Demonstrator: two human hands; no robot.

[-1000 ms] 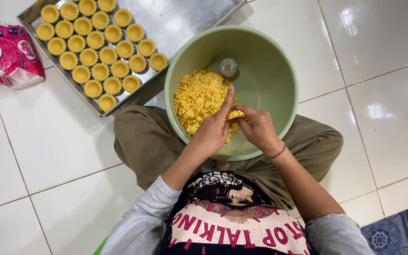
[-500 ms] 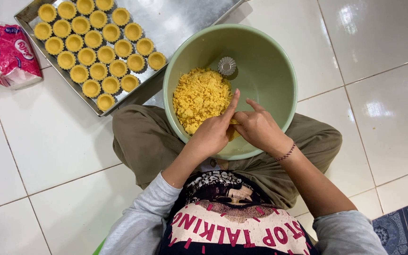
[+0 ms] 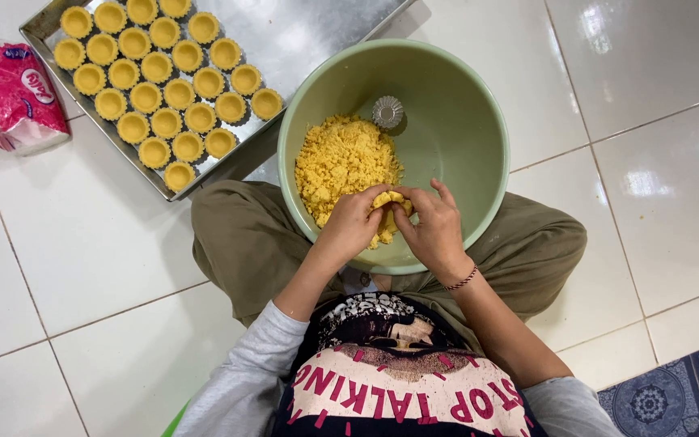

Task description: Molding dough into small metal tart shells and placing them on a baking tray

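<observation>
Yellow dough lump [image 3: 388, 201] is being squeezed between the left hand [image 3: 353, 226] and right hand [image 3: 434, 231], over the green bowl [image 3: 463, 137].

Grey long sleeves pushed up, a dark printed apron, olive trousers; a thin beaded bracelet [image 3: 462, 280] on the right wrist

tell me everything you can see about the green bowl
The green bowl is large, round and pale green, smooth like plastic. It sits upright on the person's crossed legs, its far edge by the metal baking tray. Inside lie a heap of crumbly yellow dough on the left and one small empty fluted metal tart mould near the far wall. The left hand and right hand reach over the near rim, pinching dough together.
</observation>
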